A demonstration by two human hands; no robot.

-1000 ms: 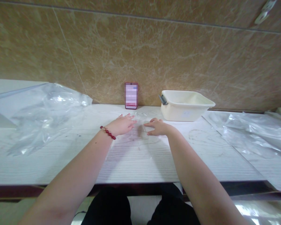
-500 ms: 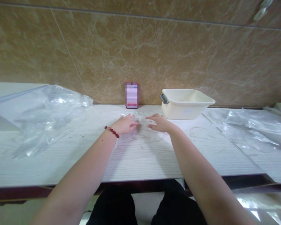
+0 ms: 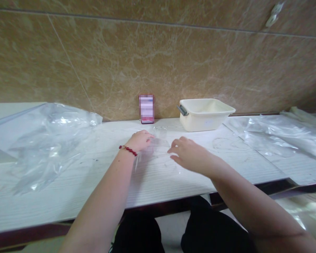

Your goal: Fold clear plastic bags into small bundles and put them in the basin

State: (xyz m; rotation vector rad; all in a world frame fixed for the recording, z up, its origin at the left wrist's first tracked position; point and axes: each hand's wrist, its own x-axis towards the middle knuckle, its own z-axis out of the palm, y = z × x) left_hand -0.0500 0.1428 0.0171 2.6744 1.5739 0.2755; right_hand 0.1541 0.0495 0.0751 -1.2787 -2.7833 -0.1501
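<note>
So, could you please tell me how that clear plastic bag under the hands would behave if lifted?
Probably floppy: the clear plastic bag lies flat and wrinkled on the table. Likely very light, since the table shows through it. Glossy, so it may slide under the left hand.

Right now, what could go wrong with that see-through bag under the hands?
1. The clear bag looks thin and slippery. Only the left hand seems to press on it, so it might slide or crease on the white table.
2. The right hand is close to the bag's right side, so a quick swipe could snag it.
3. The phone leans upright against the wall just behind the hands. A bump could tip it over.
</note>
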